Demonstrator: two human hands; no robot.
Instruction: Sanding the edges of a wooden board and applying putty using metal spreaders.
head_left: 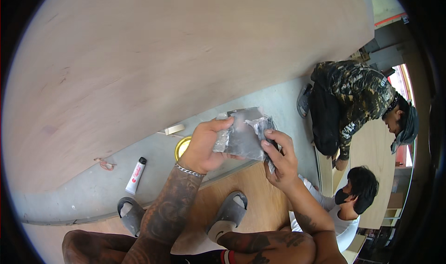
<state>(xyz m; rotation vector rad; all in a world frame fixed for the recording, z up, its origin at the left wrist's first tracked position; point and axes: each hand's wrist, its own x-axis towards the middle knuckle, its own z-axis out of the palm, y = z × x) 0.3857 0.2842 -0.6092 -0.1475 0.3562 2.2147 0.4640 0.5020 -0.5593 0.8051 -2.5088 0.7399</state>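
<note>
In front of me, my left hand point(206, 143) holds a flat, shiny grey rectangular sheet point(244, 136), thumb on top and fingers underneath. Its left edge looks clear and crinkled, and whitish smears mark its right part. My right hand point(281, 159) pinches the dark, crumpled right end of the same sheet between thumb and fingers. Whether that end is a separate piece, I cannot tell. Just left of my left hand, partly hidden by it, is a round tin point(182, 145) with a yellow rim and pale contents.
A white tube with a black cap point(135, 176) lies on the grey floor, near a small cream block point(174, 129) and a reddish string point(106, 164). A large wooden panel point(186, 55) rises ahead. Two people, one in camouflage point(357, 92) and one in white point(346, 222), crouch at right beside pale boards point(371, 171).
</note>
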